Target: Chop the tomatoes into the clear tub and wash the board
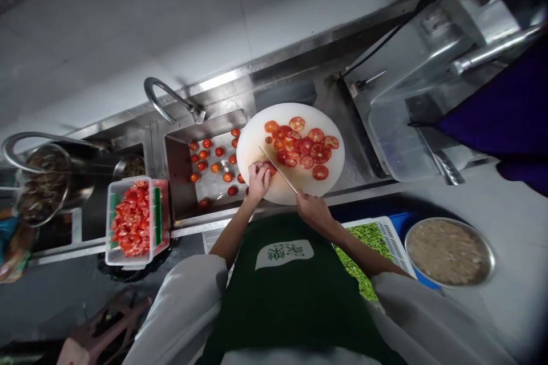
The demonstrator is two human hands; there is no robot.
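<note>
A round white cutting board (252,131) lies across the sink's right edge and the steel counter. My right hand (314,212) is closed around the handle of a knife (286,178), whose blade points away to the upper left over the board. With curled fingers, my left hand (258,180) holds a tomato (271,169) against the board, close beside the blade. Many tomato slices (307,162) are spread over the board's middle and right. A small tomato end piece (269,140) sits just beyond the blade's tip.
Whole tomatoes (215,167) lie in the sink basin (177,162) under a curved tap (165,100). A clear tub of cut tomatoes (133,222) stands left. To the right are chopped greens (371,242), a wide metal bowl (449,252), a clear container (394,142) and another knife (445,165).
</note>
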